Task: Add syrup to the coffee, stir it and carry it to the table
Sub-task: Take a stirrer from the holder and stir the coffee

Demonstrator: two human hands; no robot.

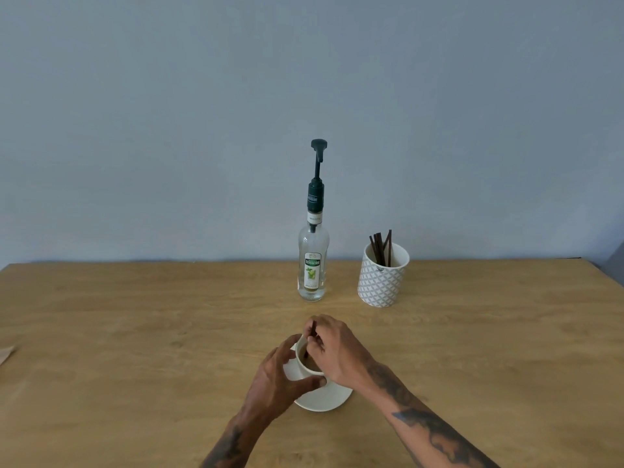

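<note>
A white cup of coffee (pixel 305 368) stands on a white saucer (pixel 324 400) near the front of the wooden table. My left hand (pixel 277 376) wraps around the cup's left side, thumb on the near rim. My right hand (pixel 332 349) hovers over the cup and pinches a thin dark stir stick (pixel 311 337) whose lower end dips into the coffee. The syrup bottle (pixel 313 265), clear glass with a dark green pump on top, stands upright behind the cup, apart from both hands.
A patterned white holder (pixel 383 282) with several dark stir sticks stands to the right of the bottle. The wooden table (pixel 135 332) runs back to a grey-blue wall. A scrap of brown paper (pixel 5 354) lies at the left edge.
</note>
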